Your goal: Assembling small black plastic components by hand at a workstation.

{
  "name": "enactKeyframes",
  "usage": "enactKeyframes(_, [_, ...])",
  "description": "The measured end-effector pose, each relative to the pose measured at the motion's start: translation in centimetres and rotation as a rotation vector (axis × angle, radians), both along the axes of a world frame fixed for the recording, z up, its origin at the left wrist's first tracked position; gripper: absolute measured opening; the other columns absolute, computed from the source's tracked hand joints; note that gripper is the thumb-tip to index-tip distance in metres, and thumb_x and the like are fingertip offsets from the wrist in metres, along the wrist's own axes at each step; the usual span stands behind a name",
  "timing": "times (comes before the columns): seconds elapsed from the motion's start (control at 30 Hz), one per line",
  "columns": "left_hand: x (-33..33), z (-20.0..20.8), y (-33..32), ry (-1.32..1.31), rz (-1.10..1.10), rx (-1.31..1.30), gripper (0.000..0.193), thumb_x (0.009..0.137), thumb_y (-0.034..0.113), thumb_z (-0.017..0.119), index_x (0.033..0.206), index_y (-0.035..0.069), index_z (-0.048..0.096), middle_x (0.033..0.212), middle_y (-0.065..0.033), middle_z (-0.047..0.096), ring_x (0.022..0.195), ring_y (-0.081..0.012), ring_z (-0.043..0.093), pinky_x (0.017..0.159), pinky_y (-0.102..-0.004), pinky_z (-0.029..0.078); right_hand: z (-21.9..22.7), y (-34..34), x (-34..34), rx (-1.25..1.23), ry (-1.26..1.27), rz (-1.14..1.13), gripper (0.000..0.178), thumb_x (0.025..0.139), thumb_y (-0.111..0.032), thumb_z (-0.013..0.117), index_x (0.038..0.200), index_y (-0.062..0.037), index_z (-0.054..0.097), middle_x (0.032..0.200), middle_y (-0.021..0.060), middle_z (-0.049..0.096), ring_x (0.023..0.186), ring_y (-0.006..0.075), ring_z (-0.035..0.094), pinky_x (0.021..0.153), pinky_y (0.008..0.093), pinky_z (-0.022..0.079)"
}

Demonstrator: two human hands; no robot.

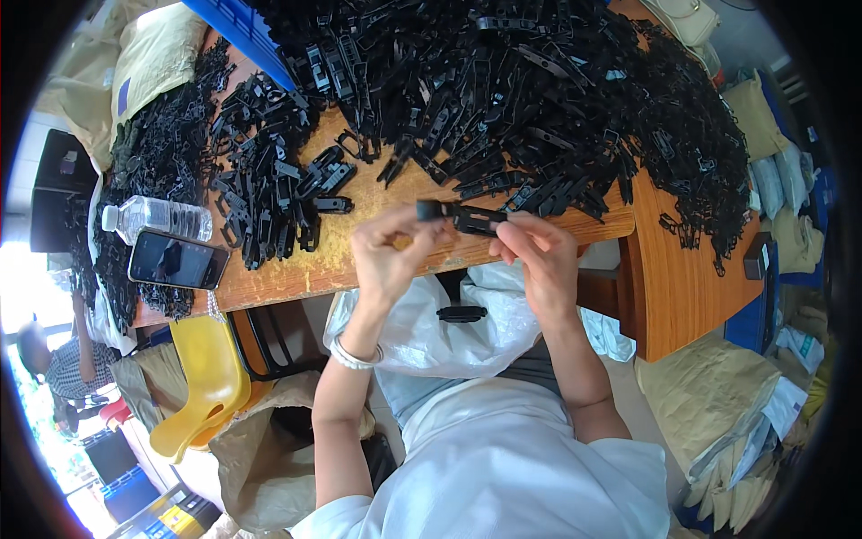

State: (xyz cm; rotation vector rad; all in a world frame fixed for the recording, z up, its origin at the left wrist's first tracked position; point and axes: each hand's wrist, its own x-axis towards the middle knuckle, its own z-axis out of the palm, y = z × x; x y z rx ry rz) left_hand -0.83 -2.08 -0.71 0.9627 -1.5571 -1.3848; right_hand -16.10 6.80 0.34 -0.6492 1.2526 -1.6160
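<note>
Slotted black part (478, 218): up between the two hands, just above the near edge of the wooden table (337, 130), lying roughly level.
Right hand (549, 260): from where I stand, thumb and fingers pinch the part's right end.
Left hand (388, 256): fingers curled in at the other end, by a dark end piece (429, 211); the hand is blurred, so I can't tell whether it grips or merely touches, nor whether that end piece is separate.
White plastic bag (395, 334): spread over the lap, with a single loose black piece (461, 314) on it, untouched by either hand.
Main heap (503, 99): a great tangle of similar black parts across the far side of the table.
Smaller pile (269, 189): more black parts, left of a worn bare patch, beneath the end of a blue plastic tray (242, 40).
Tabletop's left side: a water bottle (166, 217) on its side and a phone (177, 259) just beside it.
Progress: one part is in hand and, I'd judge, unfinished; the heaps suggest plenty left, though I can't tell which, if any, has been done.
</note>
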Motion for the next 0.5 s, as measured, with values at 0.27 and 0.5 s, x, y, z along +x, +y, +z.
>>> enactKeyframes(0.27, [0.7,1.7,1.3,-0.267,-0.131,-0.3,0.009,0.071,-0.005,0.058,0.076,-0.002,0.065,0.072,-0.004,0.064,0.062,-0.0077,0.058,0.056,-0.019,0.045,1.1,-0.1,0.4,0.095,0.072,0.072,0.008,0.079,-0.007,0.063,0.081,0.0009,0.064,0.07,0.005,0.058,0.062,0.009,0.055,0.057,0.0214,0.04])
enactKeyframes(0.5, [0.3,2.4,1.8,0.064,-0.236,0.32,0.014,0.077,0.011,0.068,0.081,-0.001,0.064,0.072,-0.0009,0.06,0.06,-0.005,0.051,0.053,-0.0188,0.04,0.2,0.2,1.1,-0.061,0.434,0.151,0.016,0.071,-0.004,0.07,0.083,0.0027,0.061,0.077,0.0034,0.057,0.068,0.0075,0.055,0.064,0.0212,0.045])
